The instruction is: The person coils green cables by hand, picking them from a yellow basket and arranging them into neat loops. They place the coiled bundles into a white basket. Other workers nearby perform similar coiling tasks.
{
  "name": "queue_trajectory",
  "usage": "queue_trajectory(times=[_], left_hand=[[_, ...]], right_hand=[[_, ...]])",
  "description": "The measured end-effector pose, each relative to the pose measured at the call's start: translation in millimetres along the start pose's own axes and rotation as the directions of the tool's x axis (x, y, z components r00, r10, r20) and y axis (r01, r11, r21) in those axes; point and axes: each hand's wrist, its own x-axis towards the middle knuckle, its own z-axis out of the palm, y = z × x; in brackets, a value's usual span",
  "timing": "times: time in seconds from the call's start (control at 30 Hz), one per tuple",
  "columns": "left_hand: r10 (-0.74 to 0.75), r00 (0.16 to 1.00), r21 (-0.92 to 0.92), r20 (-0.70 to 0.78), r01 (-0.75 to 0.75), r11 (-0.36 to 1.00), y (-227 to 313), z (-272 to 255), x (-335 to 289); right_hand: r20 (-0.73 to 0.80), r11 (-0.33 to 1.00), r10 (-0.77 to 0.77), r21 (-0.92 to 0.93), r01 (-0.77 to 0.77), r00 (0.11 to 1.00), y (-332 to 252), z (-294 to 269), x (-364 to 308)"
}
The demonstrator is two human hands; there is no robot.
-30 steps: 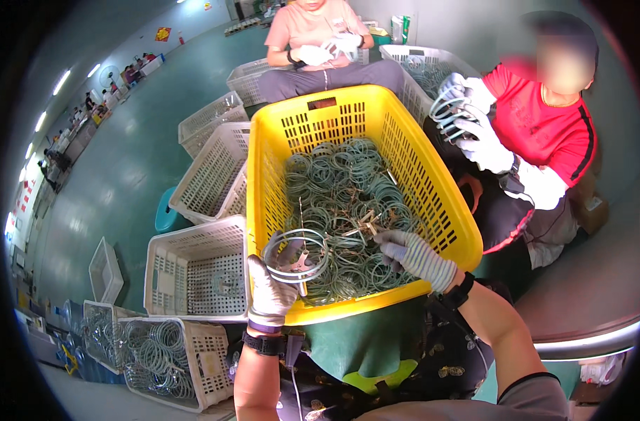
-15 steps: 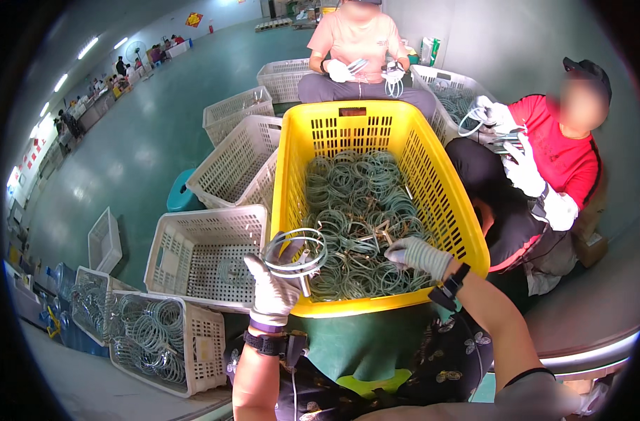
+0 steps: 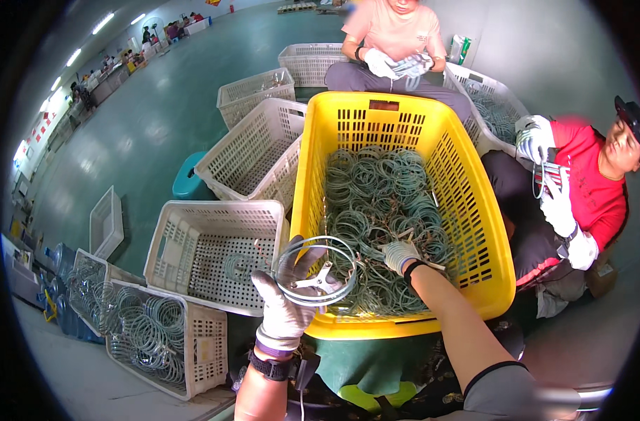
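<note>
The fingertips of my right grip (image 3: 400, 254), in a pale knitted glove, are lost among tangled wire coils, so I cannot tell how far it is closed or whether it has hold of anything. My right forearm hides part of the near rim of the yellow basket (image 3: 397, 326), and both my arms are cut off by the lower edge. Single coils in the dark heap (image 3: 383, 179) are hard to separate by eye.

My left grip (image 3: 283, 316), gloved with darker fingers, is partly closed on a loose set of pale wire rings (image 3: 318, 302). The thumb is at their left side and the fingers pass behind, partly covered by the rings and a pale three-armed piece (image 3: 321, 281) inside their outline. The rings are raised over the near left corner of the yellow basket, to the left of my right grip; the heap fills the bottom of that basket.

To the left, a white basket (image 3: 167, 235) stands just beside the yellow one, with a few rings on its bottom. Nearer me, another white basket (image 3: 207, 351) is full of rings. Farther off is a teal stool (image 3: 186, 181), partly behind a crate. Across from me sits a co-worker in pink (image 3: 397, 35), head cut by the upper edge; to the right, one in red (image 3: 590, 175) holds rings.
</note>
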Motion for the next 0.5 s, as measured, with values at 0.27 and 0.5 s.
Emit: queue_trajectory(times=[0.27, 0.5], left_hand=[[0.013, 0.997, -0.029, -0.070, -0.015, 0.999, 2, 16, 2], [-0.005, 0.999, 0.061, 0.045, 0.002, 0.998, -7, 21, 4]], right_hand=[[-0.168, 0.848, -0.066, 0.511, 0.144, 0.984, 44, -60, -53], [-0.401, 0.413, 0.052, 0.842, 0.346, 0.914, 86, -100, -151]])
